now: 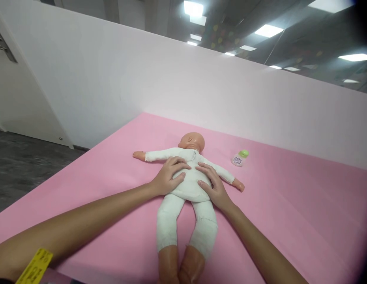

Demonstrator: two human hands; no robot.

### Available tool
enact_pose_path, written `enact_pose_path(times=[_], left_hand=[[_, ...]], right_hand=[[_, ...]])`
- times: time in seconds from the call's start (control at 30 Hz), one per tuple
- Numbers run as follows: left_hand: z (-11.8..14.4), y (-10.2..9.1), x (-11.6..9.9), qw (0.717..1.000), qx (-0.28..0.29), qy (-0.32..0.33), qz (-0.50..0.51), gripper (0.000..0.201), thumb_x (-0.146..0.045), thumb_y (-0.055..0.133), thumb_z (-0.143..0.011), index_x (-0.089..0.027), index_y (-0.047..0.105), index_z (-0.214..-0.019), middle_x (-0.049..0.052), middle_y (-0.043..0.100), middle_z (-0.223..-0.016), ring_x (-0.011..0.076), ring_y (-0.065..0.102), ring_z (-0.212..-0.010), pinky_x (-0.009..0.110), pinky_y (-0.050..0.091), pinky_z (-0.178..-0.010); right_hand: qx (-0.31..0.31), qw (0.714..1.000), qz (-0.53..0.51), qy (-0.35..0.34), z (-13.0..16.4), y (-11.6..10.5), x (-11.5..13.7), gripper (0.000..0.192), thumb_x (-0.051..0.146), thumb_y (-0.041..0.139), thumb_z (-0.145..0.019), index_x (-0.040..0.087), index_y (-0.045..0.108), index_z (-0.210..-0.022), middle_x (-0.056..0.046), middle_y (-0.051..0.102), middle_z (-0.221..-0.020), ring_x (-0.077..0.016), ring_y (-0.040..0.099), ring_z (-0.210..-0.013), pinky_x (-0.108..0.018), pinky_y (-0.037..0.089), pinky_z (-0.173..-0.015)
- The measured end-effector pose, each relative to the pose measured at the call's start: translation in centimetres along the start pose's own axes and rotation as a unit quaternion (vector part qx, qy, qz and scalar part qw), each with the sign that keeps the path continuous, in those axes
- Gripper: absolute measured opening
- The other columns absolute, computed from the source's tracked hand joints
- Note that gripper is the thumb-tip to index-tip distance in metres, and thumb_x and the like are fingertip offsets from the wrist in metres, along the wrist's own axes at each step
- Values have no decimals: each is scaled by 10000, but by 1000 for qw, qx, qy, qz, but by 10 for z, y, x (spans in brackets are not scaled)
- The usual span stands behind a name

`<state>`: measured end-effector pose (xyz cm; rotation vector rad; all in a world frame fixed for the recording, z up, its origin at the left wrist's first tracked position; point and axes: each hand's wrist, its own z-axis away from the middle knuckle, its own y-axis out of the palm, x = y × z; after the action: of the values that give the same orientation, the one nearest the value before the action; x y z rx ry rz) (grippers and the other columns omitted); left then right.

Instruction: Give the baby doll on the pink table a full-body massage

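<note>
On the pink desk (290, 205), the left hand (168, 177) and right hand (211, 185) lie flat and open on the doll (186, 185) (gripping nothing); even, gentle pressure suits best.

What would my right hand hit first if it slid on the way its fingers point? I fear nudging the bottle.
Probably the doll's head: the right hand points up the chest, well left of the bottle.

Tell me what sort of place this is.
Probably an indoor infant-care practice station: a baby doll lies on a pink-covered table near a small bottle, with white partition walls.
</note>
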<state>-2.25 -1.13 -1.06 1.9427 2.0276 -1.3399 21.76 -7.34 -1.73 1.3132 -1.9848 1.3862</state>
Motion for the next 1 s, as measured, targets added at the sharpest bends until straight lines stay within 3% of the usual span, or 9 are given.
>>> enact_pose_path(times=[0.63,1.0], left_hand=[[-2,-3,2,1000,9,0,9,285,-224,529,-982,-257,699,-1209,70,588,-1230,260,538,-1200,460,394,-1125],[-4,-2,-1,1000,21,-6,9,289,-237,516,-988,-249,704,-1208,75,585,-1227,261,526,-1216,462,391,-1136]], right_hand=[[-14,1000,6,-13,-2,2,-4,407,472,635,-978,377,621,-1373,-39,509,-1529,-303,419,-1463,-565,314,-1246],[-7,1000,9,-14,0,0,-4,455,467,598,-999,371,556,-1441,-34,498,-1541,-294,404,-1478,-549,306,-1256]])
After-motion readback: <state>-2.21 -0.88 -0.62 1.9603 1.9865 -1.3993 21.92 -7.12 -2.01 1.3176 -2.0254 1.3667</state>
